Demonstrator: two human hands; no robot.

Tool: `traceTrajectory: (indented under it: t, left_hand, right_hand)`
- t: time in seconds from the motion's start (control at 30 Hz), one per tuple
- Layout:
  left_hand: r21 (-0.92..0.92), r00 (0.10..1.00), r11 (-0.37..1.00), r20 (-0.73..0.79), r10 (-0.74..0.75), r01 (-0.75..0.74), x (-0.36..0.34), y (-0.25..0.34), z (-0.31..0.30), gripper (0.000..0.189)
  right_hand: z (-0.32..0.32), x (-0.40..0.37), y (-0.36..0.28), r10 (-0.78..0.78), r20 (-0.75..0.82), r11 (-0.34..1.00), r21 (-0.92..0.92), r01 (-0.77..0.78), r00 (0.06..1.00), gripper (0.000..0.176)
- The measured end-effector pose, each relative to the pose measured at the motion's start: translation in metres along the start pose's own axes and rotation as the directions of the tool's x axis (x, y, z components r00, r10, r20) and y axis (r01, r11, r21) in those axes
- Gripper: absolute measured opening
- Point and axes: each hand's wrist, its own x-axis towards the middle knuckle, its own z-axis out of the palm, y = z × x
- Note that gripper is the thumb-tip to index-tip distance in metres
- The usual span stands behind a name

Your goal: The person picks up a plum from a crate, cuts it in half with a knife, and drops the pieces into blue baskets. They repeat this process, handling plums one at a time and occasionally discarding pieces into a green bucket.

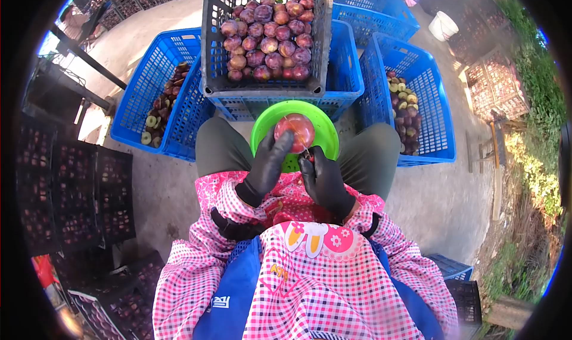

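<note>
My left hand [267, 164], in a black glove, has its thumb and fingers closed at the lower left of a round, glossy red fruit [295, 132], larger in view than the plums around. My right hand [325, 182], also in a black glove, is closed on a small knife [309, 155] with a reddish handle. Its thin blade points up at the fruit's lower right edge. Both hands are above a bright green plastic bowl [262, 122] set between my knees. Beyond it, whole purple-red plums [268, 36] fill part of a black crate [265, 88].
The black crate rests on a blue crate [345, 66]. Cut fruit lies in blue crates at left [128, 110] and right [429, 101]. Stacked dark crates [71, 191] stand to the left. A white bucket [443, 26] is at the back right, and more crates [497, 84] stand at the right.
</note>
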Motion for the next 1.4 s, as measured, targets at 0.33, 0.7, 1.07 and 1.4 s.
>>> traceTrajectory:
  t: [0.33,0.7,1.07,1.4]
  left_hand:
    - [-0.238,0.995,0.967,0.066,-0.080,0.093,0.004,-0.006,-0.009,0.056]
    - [-0.239,0.990,0.961,0.065,-0.128,0.140,0.001,0.005,-0.007,0.061]
    - [-0.234,0.957,0.928,0.060,-0.284,0.290,0.006,-0.018,-0.040,0.064]
    - [0.339,0.968,0.928,-0.134,0.212,-0.156,0.005,-0.031,-0.007,0.046]
  right_hand:
    - [-0.002,-0.004,-0.002,-0.050,-0.012,0.993,0.104,0.051,0.999,0.020]
    - [-0.004,-0.003,0.003,-0.040,0.036,0.996,0.080,0.037,0.999,0.020]
    - [-0.043,0.031,-0.010,-0.064,-0.098,0.983,0.164,0.080,0.993,0.048]
    - [-0.014,0.034,-0.011,0.167,0.058,0.816,0.552,-0.171,0.984,0.072]
